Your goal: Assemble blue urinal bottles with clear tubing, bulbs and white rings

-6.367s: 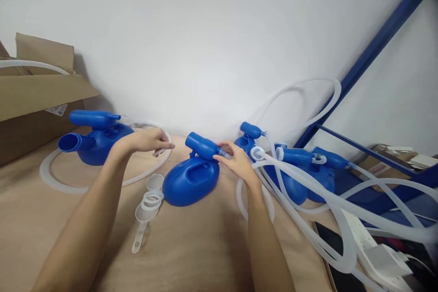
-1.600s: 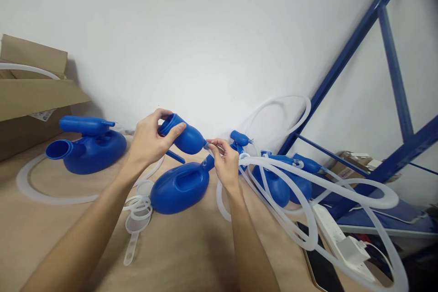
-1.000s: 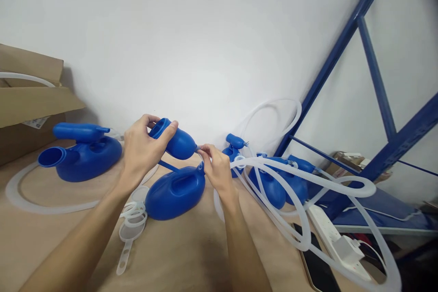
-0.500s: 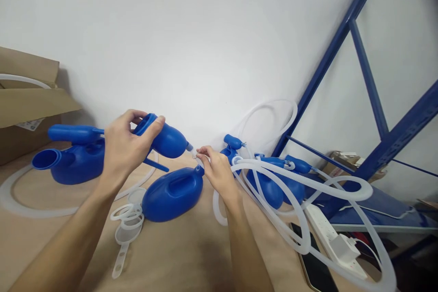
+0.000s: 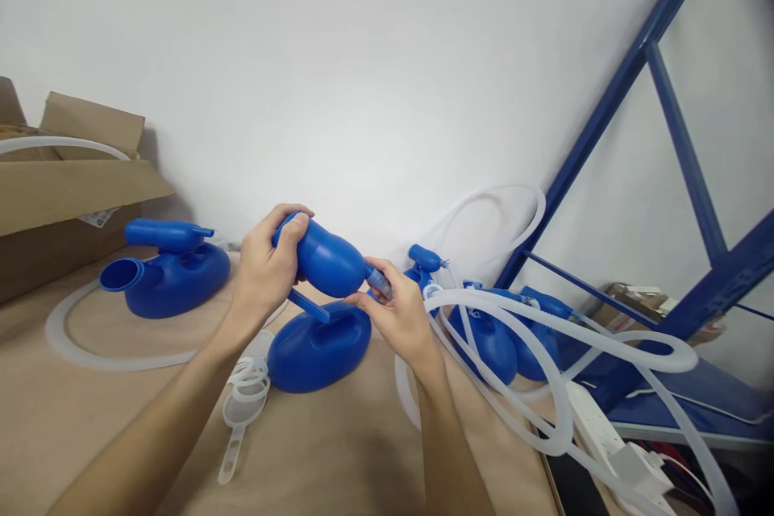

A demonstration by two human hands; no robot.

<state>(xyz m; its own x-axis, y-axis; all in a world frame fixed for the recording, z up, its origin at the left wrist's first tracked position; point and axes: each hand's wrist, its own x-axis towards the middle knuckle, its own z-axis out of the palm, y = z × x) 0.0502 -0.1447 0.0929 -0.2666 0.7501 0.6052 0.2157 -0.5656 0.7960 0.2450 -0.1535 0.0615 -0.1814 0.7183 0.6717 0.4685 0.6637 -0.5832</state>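
Note:
My left hand (image 5: 266, 266) is closed around the wide end of a blue plastic funnel-shaped piece (image 5: 331, 262), held tilted above the table. Its narrow nozzle points down to the right, inside the end of a clear hose (image 5: 380, 284). My right hand (image 5: 399, 310) pinches that hose end around the nozzle. Just below both hands, a blue handled bottle (image 5: 320, 351) lies on the table. White translucent caps and rings (image 5: 245, 407) sit against its left side. A flat blue strip sticks out below the funnel-shaped piece.
Another blue bottle (image 5: 181, 282) with a funnel piece on top stands left, near a cardboard box (image 5: 72, 185). At right are coiled white hoses (image 5: 513, 302), more blue bottles (image 5: 484, 343), a power strip (image 5: 596, 423), a dark phone (image 5: 574, 484) and a blue metal rack (image 5: 683, 145).
The hose end has gone from the nozzle's tip to around the nozzle, with my right hand pressed closer to the funnel-shaped piece. The whole scene has shifted right in view.

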